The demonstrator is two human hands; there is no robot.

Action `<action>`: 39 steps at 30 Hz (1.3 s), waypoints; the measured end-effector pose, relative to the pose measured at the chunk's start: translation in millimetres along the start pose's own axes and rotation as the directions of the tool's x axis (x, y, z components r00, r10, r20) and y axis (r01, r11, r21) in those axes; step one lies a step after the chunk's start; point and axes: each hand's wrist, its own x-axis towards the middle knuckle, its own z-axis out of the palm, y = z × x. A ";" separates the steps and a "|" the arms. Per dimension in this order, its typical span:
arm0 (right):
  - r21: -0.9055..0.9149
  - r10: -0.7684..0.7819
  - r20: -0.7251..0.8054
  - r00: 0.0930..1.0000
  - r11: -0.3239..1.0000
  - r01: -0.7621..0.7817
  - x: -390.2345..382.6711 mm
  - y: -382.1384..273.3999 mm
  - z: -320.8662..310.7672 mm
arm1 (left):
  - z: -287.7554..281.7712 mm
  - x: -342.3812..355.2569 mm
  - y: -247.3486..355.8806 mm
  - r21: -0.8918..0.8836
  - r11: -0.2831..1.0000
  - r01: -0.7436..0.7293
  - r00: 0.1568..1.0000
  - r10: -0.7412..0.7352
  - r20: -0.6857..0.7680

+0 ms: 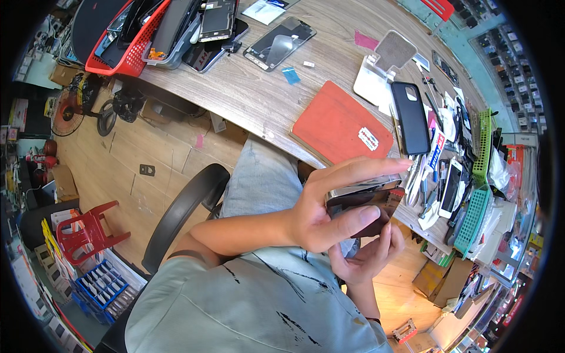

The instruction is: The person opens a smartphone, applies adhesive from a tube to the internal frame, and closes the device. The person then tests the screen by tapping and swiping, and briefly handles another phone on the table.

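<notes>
My left hand (315,215) grips a glossy dark smartphone (362,200) above my lap. Its thumb lies across the front of the phone, and its fingers stretch along the upper edge. My right hand (368,256) comes up from below, its fingers closed on the phone's lower right corner. Just beyond the hands, a red notebook (338,120) lies at the table's near edge with a flat razor blade (369,138) on it. A black phone case (411,117) rests to the right of the notebook.
A white phone stand (376,76) and a detached phone screen (281,44) occupy the wooden table (235,88). A red basket (126,62) holds phone parts. Tools and a white phone (452,185) crowd the right side near green baskets (472,220). A red chair (91,232) stands left.
</notes>
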 end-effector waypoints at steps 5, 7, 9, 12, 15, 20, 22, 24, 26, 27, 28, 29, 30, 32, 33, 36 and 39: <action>-0.041 -0.008 0.041 0.999 0.999 0.010 8.7 -0.3 -5.0 | -4.7 1.2 -4.0 0.013 1.000 -0.020 0.999 0.020 0.028; -0.049 -0.004 0.050 0.999 0.999 0.007 8.5 0.1 -5.8 | -4.3 1.6 -4.4 0.010 1.000 -0.017 1.000 0.017 0.025; -0.050 0.000 0.060 0.998 0.999 0.003 7.9 0.6 -6.6 | -2.6 1.7 -3.9 -0.007 1.000 0.015 1.000 -0.015 0.006; -0.034 0.010 0.077 0.997 0.999 -0.008 8.2 0.6 -8.4 | 0.5 1.0 -0.5 -0.038 0.994 0.101 0.994 -0.102 -0.030; -0.004 0.028 0.098 0.995 1.000 -0.028 8.9 -0.3 -9.7 | 0.9 2.2 3.0 -0.064 0.982 0.179 0.983 -0.181 -0.036; -0.012 0.027 0.130 0.991 1.000 -0.026 13.1 -0.2 -10.3 | 0.9 4.0 4.0 -0.054 0.972 0.227 0.973 -0.229 -0.040; 0.000 0.032 0.130 0.991 0.999 -0.032 13.6 0.4 -9.3 | 2.4 4.5 4.0 -0.051 0.972 0.229 0.971 -0.232 -0.057; 0.010 0.036 0.131 0.991 0.999 -0.037 14.2 0.9 -9.3 | 4.8 5.8 5.1 -0.043 0.973 0.226 0.970 -0.229 -0.082; 0.018 0.038 0.132 0.991 0.999 -0.041 14.5 1.3 -9.3 | 3.9 4.8 4.8 -0.052 0.969 0.242 0.966 -0.245 -0.077; 0.015 0.040 0.133 0.990 0.999 -0.042 14.8 1.5 -9.3 | 3.9 4.9 4.8 -0.052 0.967 0.248 0.965 -0.251 -0.075; 0.014 0.040 0.134 0.990 0.999 -0.042 15.2 1.8 -9.1 | 3.6 4.4 5.0 -0.053 0.966 0.253 0.964 -0.256 -0.074; 0.012 0.040 0.135 0.990 0.999 -0.042 15.5 2.0 -8.9 | 4.2 4.9 6.1 -0.044 0.967 0.252 0.964 -0.254 -0.082; 0.016 0.038 0.137 0.990 0.999 -0.040 15.6 2.4 -8.3 | 4.2 4.6 5.9 -0.043 0.967 0.252 0.963 -0.255 -0.088; 0.025 0.035 0.138 0.990 0.999 -0.039 15.0 3.1 -6.7 | 4.5 3.6 4.2 -0.047 0.965 0.257 0.960 -0.261 -0.100; 0.030 0.041 0.141 0.989 0.999 -0.045 14.8 3.3 -5.8 | 4.3 2.8 3.3 -0.048 0.965 0.260 0.959 -0.263 -0.104; 0.030 0.061 0.140 0.988 0.997 -0.066 14.9 2.9 -4.4 | 4.3 2.4 1.4 -0.050 0.962 0.268 0.957 -0.272 -0.103; 0.041 0.077 0.147 0.986 0.996 -0.084 12.5 3.7 -3.9 | 3.9 2.4 2.1 -0.052 0.961 0.273 0.956 -0.277 -0.099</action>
